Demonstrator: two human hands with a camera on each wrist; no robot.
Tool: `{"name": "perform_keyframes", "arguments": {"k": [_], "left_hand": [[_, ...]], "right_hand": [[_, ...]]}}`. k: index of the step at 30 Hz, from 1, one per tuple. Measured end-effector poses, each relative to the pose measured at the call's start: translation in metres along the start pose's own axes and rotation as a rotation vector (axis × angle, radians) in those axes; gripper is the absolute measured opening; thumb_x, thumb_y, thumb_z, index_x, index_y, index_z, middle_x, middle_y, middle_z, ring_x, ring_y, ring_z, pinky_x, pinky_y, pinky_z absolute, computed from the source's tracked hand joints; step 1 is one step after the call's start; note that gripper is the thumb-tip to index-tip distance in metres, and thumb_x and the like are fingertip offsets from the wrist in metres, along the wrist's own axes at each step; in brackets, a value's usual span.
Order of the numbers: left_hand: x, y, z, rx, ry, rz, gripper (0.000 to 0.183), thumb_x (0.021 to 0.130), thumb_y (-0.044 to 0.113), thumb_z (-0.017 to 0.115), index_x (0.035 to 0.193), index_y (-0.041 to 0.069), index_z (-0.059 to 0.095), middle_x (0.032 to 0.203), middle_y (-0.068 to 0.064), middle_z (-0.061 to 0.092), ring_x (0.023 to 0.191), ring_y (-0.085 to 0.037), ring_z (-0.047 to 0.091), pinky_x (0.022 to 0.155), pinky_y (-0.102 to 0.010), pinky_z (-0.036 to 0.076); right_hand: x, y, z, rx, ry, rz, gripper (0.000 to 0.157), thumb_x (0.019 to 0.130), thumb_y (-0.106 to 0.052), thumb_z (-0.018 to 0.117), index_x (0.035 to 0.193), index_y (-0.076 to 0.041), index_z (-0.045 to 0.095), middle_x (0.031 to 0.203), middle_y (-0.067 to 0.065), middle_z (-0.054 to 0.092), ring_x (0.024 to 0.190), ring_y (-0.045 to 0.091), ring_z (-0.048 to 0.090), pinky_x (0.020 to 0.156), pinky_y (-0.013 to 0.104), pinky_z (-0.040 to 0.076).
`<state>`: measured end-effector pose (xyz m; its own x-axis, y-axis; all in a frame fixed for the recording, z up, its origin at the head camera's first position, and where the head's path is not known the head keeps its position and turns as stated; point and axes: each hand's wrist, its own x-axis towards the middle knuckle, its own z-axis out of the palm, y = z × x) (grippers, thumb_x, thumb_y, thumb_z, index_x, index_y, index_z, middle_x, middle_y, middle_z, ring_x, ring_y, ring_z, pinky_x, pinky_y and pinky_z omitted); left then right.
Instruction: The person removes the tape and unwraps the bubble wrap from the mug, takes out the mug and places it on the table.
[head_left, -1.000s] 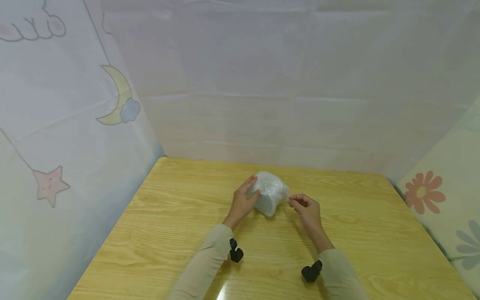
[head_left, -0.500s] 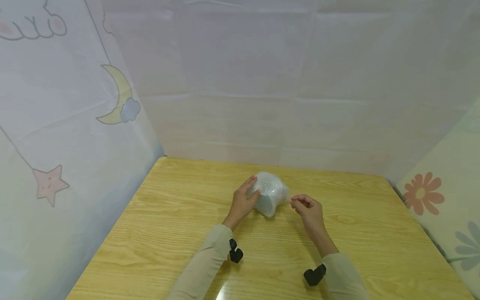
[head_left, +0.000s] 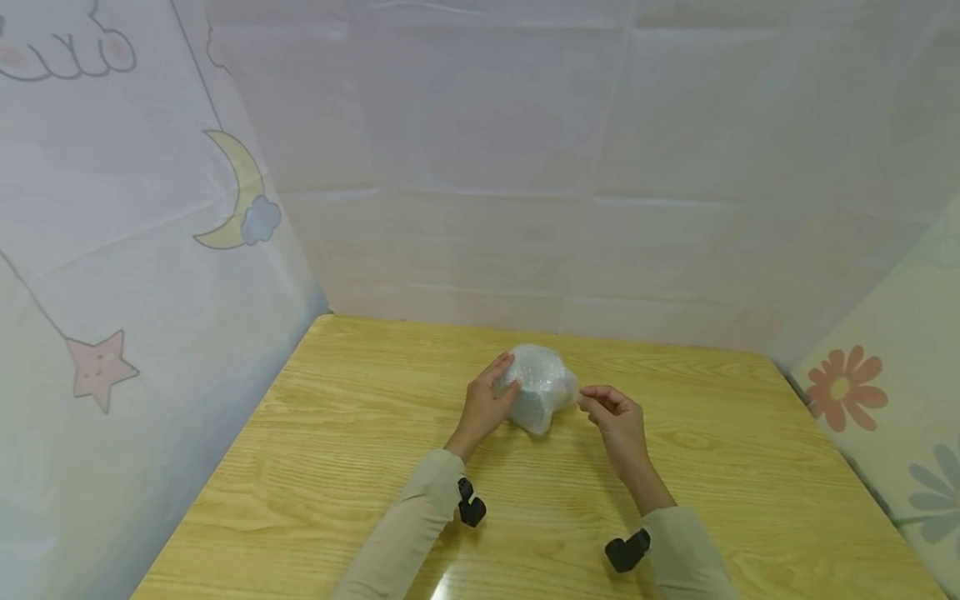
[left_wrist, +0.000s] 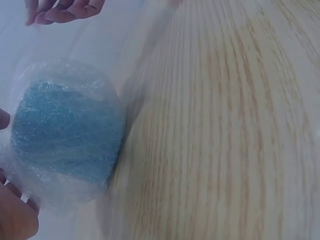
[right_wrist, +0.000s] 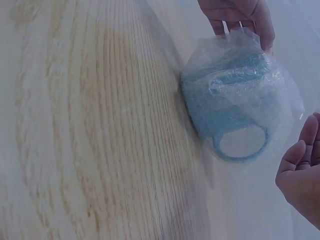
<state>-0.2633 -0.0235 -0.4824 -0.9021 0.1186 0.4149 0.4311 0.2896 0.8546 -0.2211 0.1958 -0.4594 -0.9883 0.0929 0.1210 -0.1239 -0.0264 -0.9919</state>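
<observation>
A blue mug [right_wrist: 225, 117] with a ring-shaped handle sits on the table inside clear bubble wrap [head_left: 536, 375]. In the left wrist view, the mug's smooth blue side [left_wrist: 67, 132] shows through the wrap. My left hand [head_left: 486, 408] holds the bundle from the left, thumb on the near side and fingers round the far side. On the right, my right hand [head_left: 617, 418] has its thumb and fingertips brought together at the wrap's edge, pinching a thin clear bit that is hard to see. The mug's opening is not plainly visible.
The wood-grain table [head_left: 360, 467] runs back to a pale hanging sheet [head_left: 480, 167]. Printed sheets with a moon [head_left: 243, 183] and a red flower [head_left: 843, 387] stand at the sides. A black wrist camera is on each sleeve [head_left: 416, 517].
My right hand shifts slightly right, then comes back slightly left towards the wrap. The left hand and the wrapped mug stay almost still.
</observation>
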Motion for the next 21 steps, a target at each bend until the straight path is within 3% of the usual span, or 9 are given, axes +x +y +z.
{"name": "perform_keyframes", "arguments": {"k": [9,16,21], "left_hand": [[0.0010,0.0044,-0.0021,0.037,-0.019,0.001,0.047,0.097,0.016,0.062,0.140,0.001,0.050,0.148,-0.007,0.042,0.137,-0.022,0.036,0.110,-0.037,0.031],[0.0001,0.0075,-0.0036,0.112,-0.039,0.060,0.047,0.098,0.016,0.058,0.141,-0.002,0.048,0.149,-0.013,0.039,0.138,-0.027,0.034,0.110,-0.040,0.030],[0.0009,0.0095,-0.0049,0.210,-0.043,0.128,0.047,0.098,0.015,0.056,0.139,-0.005,0.047,0.148,-0.019,0.038,0.138,-0.032,0.033,0.111,-0.042,0.028]], "right_hand": [[0.0025,-0.0022,-0.0008,0.030,0.023,-0.006,0.034,0.091,-0.013,0.070,0.112,0.012,0.060,0.090,-0.002,0.064,0.085,0.012,0.058,0.072,0.020,0.048],[0.0031,-0.0024,-0.0037,0.011,0.038,-0.022,0.040,0.091,-0.016,0.071,0.116,0.012,0.058,0.093,-0.002,0.064,0.087,0.012,0.058,0.073,0.020,0.048],[0.0036,0.0002,-0.0055,0.006,0.040,-0.037,0.031,0.091,-0.015,0.071,0.113,0.005,0.063,0.095,-0.001,0.063,0.087,0.012,0.058,0.072,0.018,0.048]]}}
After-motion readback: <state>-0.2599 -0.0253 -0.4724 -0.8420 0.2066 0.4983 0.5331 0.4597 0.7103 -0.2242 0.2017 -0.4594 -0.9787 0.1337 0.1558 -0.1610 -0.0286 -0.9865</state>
